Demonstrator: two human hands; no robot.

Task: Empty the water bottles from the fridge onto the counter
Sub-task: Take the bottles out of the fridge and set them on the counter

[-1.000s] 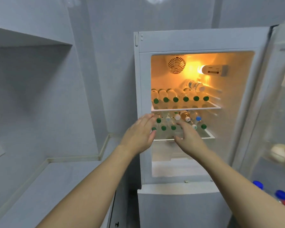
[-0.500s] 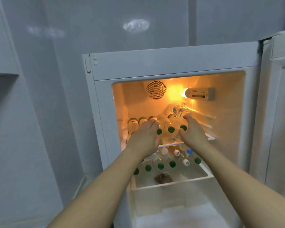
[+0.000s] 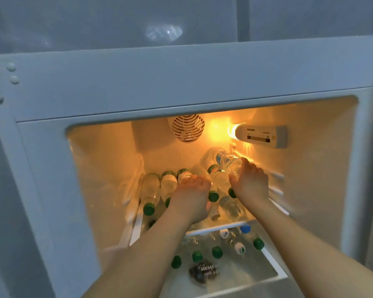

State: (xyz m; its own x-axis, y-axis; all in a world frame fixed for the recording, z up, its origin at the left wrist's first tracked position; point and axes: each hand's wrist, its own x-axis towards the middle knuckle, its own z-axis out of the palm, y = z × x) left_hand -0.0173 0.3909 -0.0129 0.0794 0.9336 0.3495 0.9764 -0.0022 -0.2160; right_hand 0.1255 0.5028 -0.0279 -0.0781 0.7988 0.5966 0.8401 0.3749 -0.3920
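The fridge (image 3: 181,82) stands open and lit inside. On its upper shelf (image 3: 215,230) lie several clear water bottles (image 3: 151,188) on their sides, green caps facing me. One more bottle (image 3: 225,161) lies stacked on top at the back right. My left hand (image 3: 191,197) rests palm down on the middle bottles, fingers straight. My right hand (image 3: 251,183) reaches in beside it, and its straight fingertips touch the stacked bottle. The lower shelf (image 3: 277,268) carries several more bottles (image 3: 217,252) with green, white and blue caps.
A round fan grille (image 3: 187,127) and a white control box with the lamp (image 3: 261,136) sit on the fridge's back wall above the bottles. A dark label (image 3: 202,271) shows under the lower shelf's front. Grey wall rises behind the fridge.
Both hands have risen from the front of the lower shelf and gone deeper into the upper shelf onto the bottles. My view has come much closer to the fridge.
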